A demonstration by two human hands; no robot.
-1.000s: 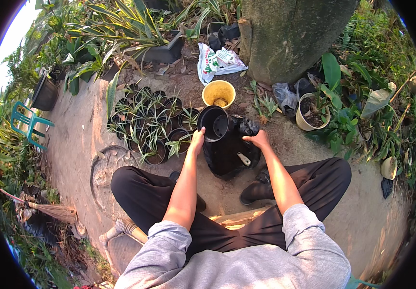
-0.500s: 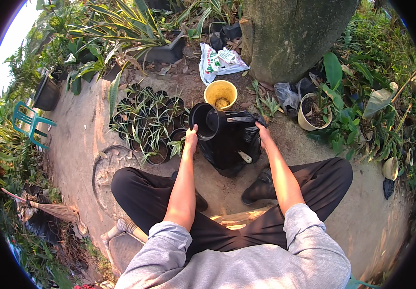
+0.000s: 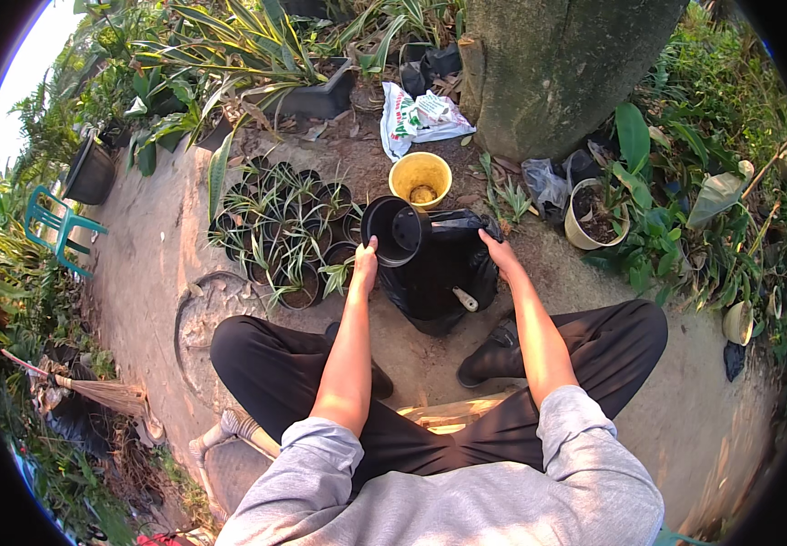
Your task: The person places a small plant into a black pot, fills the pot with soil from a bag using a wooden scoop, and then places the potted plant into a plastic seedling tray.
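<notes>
My left hand (image 3: 365,263) grips the near left rim of a black plastic plant pot (image 3: 400,233), which is tilted so that its hollow inside shows. Dark soil fills part of a black plastic bag (image 3: 429,316) standing between my feet. With its fingers closed on the bag's upper right edge, my right hand (image 3: 500,254) holds the mouth apart. A pale tool handle (image 3: 465,298) sticks up out of the soil; its other end is buried. Just behind the pot stands a yellow bucket (image 3: 421,175) with some brown residue at the bottom.
Several small black pots of spiky seedlings (image 3: 289,223) crowd together at left. Beyond the bucket a white printed sack (image 3: 421,118) lies by a thick tree trunk (image 3: 564,73). A cream pot (image 3: 595,217) stands at right. A broom (image 3: 106,393) and green chair (image 3: 61,227) are far left.
My right hand has shifted slightly left along the bag's edge, and the bag's mouth gapes wider with more soil showing. The pot in my left hand has hardly moved.
</notes>
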